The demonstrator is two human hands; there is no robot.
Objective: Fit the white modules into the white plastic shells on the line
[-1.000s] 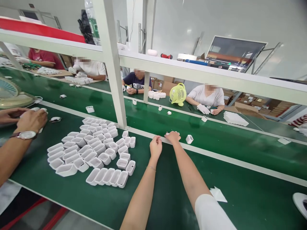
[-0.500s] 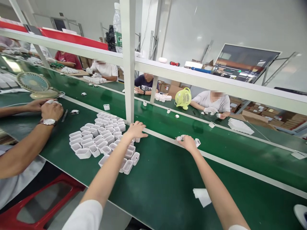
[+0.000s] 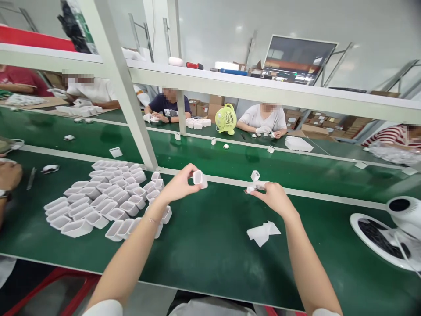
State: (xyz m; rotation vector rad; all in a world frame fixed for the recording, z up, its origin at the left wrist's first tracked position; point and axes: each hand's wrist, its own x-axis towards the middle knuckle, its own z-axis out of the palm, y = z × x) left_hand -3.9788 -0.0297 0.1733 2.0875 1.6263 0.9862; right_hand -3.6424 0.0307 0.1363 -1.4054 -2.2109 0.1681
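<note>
My left hand (image 3: 183,183) pinches an open-topped white plastic case (image 3: 199,179) between thumb and fingers, raised over the green table. To its left, many similar white cases (image 3: 113,193) stand close together in a cluster. My right hand (image 3: 275,198) is closed on a small white plastic part (image 3: 252,188); its fine details are too small to make out. Just beyond that hand is another small white case (image 3: 255,175). Some crumpled white tissue (image 3: 263,232) lies on the table nearer to me, left of my right forearm.
A white post (image 3: 121,83) rises behind the cluster and joins a long shelf (image 3: 230,83). At right stands a white fan-like device (image 3: 388,237). A green belt (image 3: 197,153) carries scattered white parts. Co-workers sit opposite, near a yellow-green fan (image 3: 226,118); a neighbour's hand (image 3: 9,175) is at left.
My view has turned to the right. My left hand has left the cluster's edge and now holds a white case. My right hand still holds its white part.
</note>
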